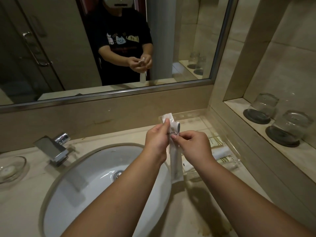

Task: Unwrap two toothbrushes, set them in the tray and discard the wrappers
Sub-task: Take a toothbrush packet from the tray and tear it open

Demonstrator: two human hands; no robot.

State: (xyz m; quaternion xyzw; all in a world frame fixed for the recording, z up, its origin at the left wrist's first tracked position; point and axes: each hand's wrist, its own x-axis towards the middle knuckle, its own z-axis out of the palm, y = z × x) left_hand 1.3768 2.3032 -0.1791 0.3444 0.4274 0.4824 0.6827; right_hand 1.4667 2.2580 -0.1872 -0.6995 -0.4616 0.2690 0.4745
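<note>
Here left hand (156, 137) and right hand (191, 142) both pinch wrapper (174, 161) top, toothbrush (177, 127) head poking out.

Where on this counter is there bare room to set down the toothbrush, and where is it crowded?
Free: the far end of the clear tray toward the mirror, and counter between faucet and glass dish. Crowded: the tray's near end, filled with packets, and the glasses on the ledge.

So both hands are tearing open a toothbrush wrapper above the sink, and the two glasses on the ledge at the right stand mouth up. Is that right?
Not quite. The head view shows the two glasses on the ledge standing mouth down on dark coasters. The rest holds: left hand and right hand both grip the wrapper above the sink.
</note>
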